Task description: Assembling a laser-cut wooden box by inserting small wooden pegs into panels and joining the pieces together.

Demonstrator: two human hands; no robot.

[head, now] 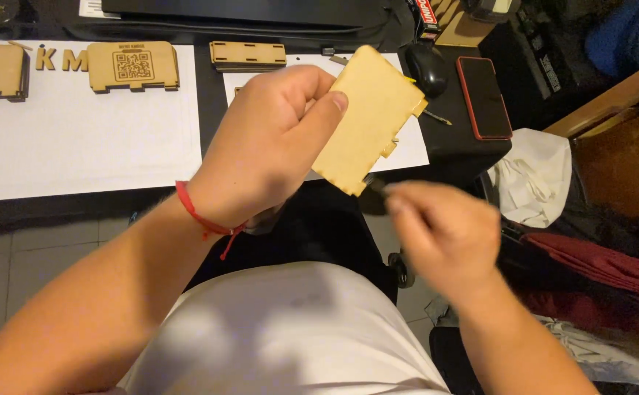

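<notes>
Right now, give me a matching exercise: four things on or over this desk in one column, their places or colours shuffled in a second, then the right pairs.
Things:
1. Wooden panel
2. Phone
3. Computer mouse
4. Wooden letters

Places or colours:
A. Lying on the white sheet at far left
B. Black, just left of the phone
C. Held up in the left hand
D. Red-edged, flat on the dark desk

Pairs: 1-C, 2-D, 3-B, 4-A
</notes>
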